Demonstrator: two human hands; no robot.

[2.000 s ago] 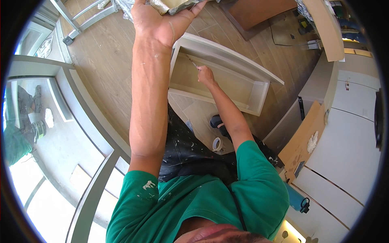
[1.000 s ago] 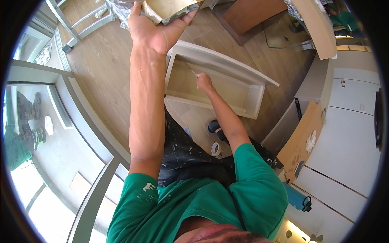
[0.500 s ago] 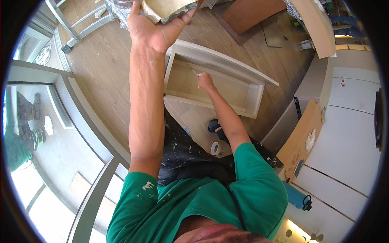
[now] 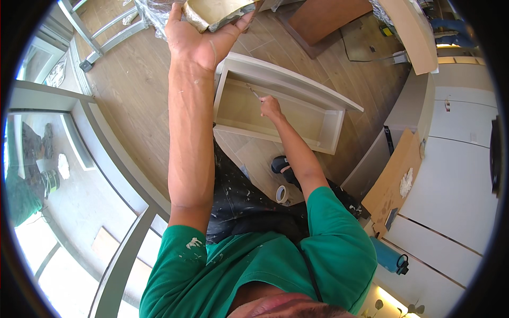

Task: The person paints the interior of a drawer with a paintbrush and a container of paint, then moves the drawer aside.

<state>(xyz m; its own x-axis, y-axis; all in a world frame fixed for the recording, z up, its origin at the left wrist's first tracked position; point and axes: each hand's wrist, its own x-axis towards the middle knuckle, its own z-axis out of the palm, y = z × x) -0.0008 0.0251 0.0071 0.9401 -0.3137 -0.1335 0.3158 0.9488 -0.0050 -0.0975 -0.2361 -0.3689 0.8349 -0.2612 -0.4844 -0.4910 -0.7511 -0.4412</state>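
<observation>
My left hand [image 4: 199, 45] is raised at the top of the view, cupped under a cut-open paint container [image 4: 218, 11] with a rough rim and a cream-coloured inside. Thin and slender, a paintbrush [image 4: 254, 93] is gripped in my right hand [image 4: 270, 107], its tip over the inside of a pale drawer-like box [image 4: 333, 132]. That box is long and shallow, and one long side is a wider panel reaching past its corner. The far edge of the container is cut off by the top of the picture.
A roll of tape [image 4: 282, 194] lies on the wooden floor by my foot. Left stand a metal ladder [image 4: 95, 40] and a window frame [image 4: 122, 175]. Cardboard [image 4: 395, 180] and a blue bottle [image 4: 389, 257] are at right; a brown panel [image 4: 328, 21] stands at the far side.
My right hand and the paintbrush have shifted very slightly to the right. My left hand still supports the container in nearly the same place.
</observation>
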